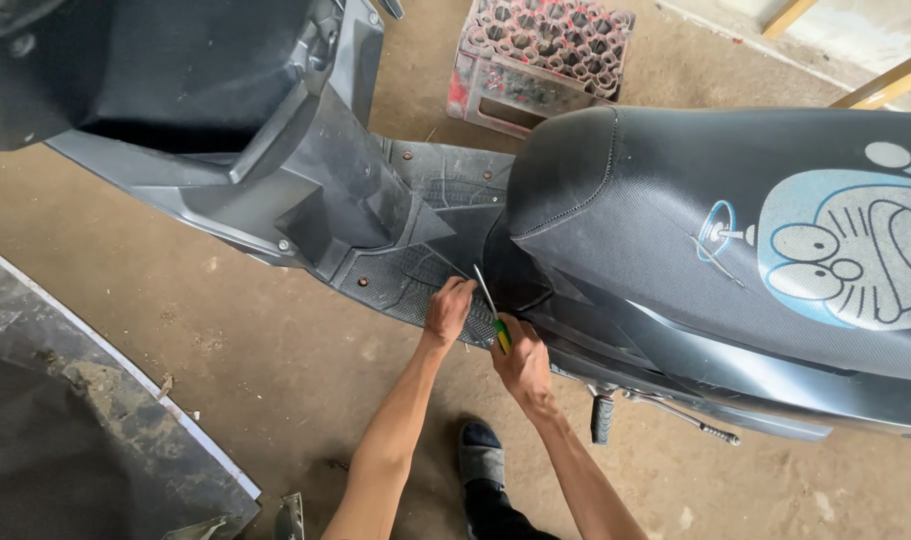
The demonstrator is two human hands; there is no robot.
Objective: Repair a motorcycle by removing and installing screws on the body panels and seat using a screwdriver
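Both arms reach fwd and down from the bottom of the frame to the scooter's footboard (416,270), forearms nearly straight and angling in toward each other.

Left hand (448,310) lies palm-down on the footboard's near edge, wrist bent a bit, fingers curled and pressed on the ribbed mat; holding nothing I can make out.

Right hand (523,358) sits just beside it, fist closed round the green/yellow handle of a screwdriver (490,305). The shaft runs up and left from the fist, tip at the seam where footboard meets the dark side panel (576,335) under the seat (676,220).

Foot in a grey slipper (482,460) on the concrete floor (276,350) below the arms. Red crate (541,60) stands beyond the scooter, well apart.
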